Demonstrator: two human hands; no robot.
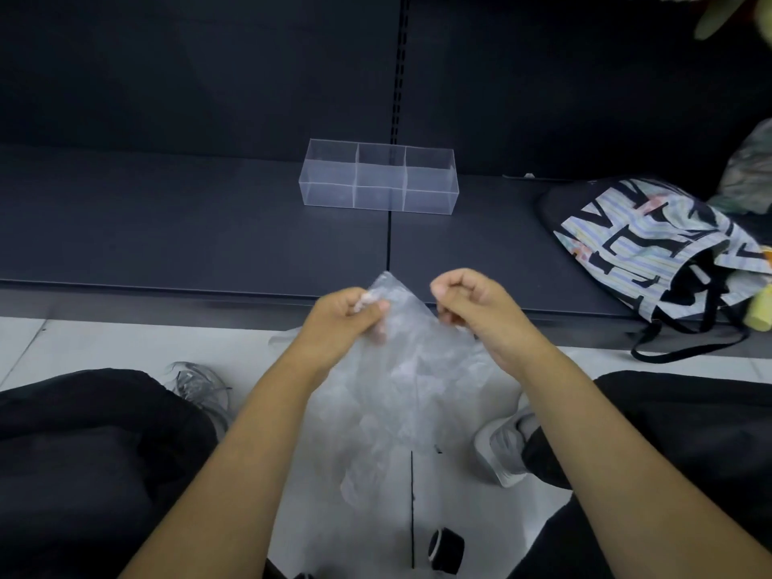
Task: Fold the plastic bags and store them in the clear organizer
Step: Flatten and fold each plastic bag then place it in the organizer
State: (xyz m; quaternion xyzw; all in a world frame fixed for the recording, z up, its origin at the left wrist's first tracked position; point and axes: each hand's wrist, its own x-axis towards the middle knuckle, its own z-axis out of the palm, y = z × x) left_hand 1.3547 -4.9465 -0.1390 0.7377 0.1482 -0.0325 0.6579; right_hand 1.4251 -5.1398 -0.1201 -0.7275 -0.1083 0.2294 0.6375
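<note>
Left hand [342, 317] and right hand [470, 305] both pinch the clear plastic bag [397, 390], well short of the clear organizer [378, 177].

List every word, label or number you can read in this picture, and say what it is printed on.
Drawstring bag: big black block letters, tilted and creased; no word can be read.
Clear organizer, plastic bag: no print visible.
</note>
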